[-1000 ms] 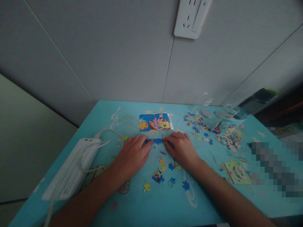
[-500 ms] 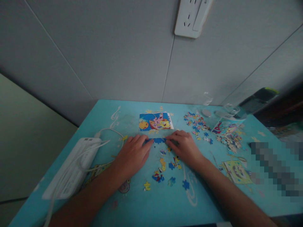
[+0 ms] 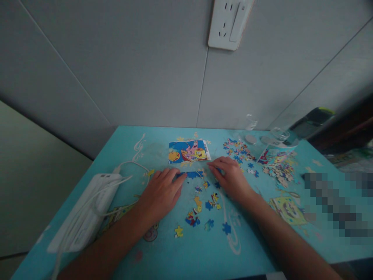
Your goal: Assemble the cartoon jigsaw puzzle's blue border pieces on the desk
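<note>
Two hands [image 3: 163, 190] [image 3: 230, 177], one blue puzzle strip [image 3: 192, 175], two puzzle-piece heaps [image 3: 239, 151] [image 3: 280, 174], one power strip [image 3: 84, 214], one wall socket [image 3: 229, 29].

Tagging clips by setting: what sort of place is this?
Probably a room in a home, though little of it shows. Signs: a table printed with cartoon figures, pushed near a plain wall; a household-type socket above; and loose puzzle pieces.

A grey wall [image 3: 140, 77], crossed by thin straight seams, bears a white socket plate [image 3: 230, 25] near the top. The teal table [image 3: 186, 256], printed with pale swirls and cartoon figures, runs up to it. A pale greenish panel [image 3: 37, 186] stands left; the right edge blurs into dark brown. Light is dim.
</note>
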Tool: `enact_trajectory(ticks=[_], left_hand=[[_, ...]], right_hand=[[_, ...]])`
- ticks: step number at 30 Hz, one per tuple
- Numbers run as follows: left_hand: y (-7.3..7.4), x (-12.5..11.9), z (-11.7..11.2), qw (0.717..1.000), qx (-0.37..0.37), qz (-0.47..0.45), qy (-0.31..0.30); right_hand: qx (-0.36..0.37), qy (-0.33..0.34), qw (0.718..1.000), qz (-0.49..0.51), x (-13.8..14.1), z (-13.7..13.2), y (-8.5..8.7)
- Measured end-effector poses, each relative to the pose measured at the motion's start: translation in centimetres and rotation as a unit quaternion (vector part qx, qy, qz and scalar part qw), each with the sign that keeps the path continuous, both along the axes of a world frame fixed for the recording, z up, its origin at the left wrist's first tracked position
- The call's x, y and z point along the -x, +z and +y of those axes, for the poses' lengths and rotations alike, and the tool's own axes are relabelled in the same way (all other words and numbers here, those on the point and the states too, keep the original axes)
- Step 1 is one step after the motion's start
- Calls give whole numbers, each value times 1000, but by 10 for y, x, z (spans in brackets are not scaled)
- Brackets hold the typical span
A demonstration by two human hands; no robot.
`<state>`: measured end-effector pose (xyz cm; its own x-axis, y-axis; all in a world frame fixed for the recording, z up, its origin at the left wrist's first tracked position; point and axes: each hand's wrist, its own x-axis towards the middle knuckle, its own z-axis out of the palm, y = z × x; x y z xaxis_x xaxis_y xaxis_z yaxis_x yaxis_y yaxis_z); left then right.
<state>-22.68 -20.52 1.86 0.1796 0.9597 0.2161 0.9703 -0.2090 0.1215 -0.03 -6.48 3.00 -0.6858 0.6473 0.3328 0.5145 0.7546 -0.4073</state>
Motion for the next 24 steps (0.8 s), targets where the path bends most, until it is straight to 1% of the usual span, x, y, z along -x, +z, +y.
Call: enact_trajectory(ticks=[4,8,10,15,24], left_hand=[[0,1,0,1000,-1,3,-3],[0,1,0,1000,3,13,2],[0,1,0,1000,9,14,4],[-2,1,0,1000,11,11,4],[-2,1,1,1000,14,11,3]], right_hand=[[-14,-37,999,38,-20,18,4],[-22,-65,997,30,-31,26,5],[-28,-67,997,24,-31,25,5],[-25,-46,999,4,-26,20,4],[-18,-46,999,-13,-25,19,3]])
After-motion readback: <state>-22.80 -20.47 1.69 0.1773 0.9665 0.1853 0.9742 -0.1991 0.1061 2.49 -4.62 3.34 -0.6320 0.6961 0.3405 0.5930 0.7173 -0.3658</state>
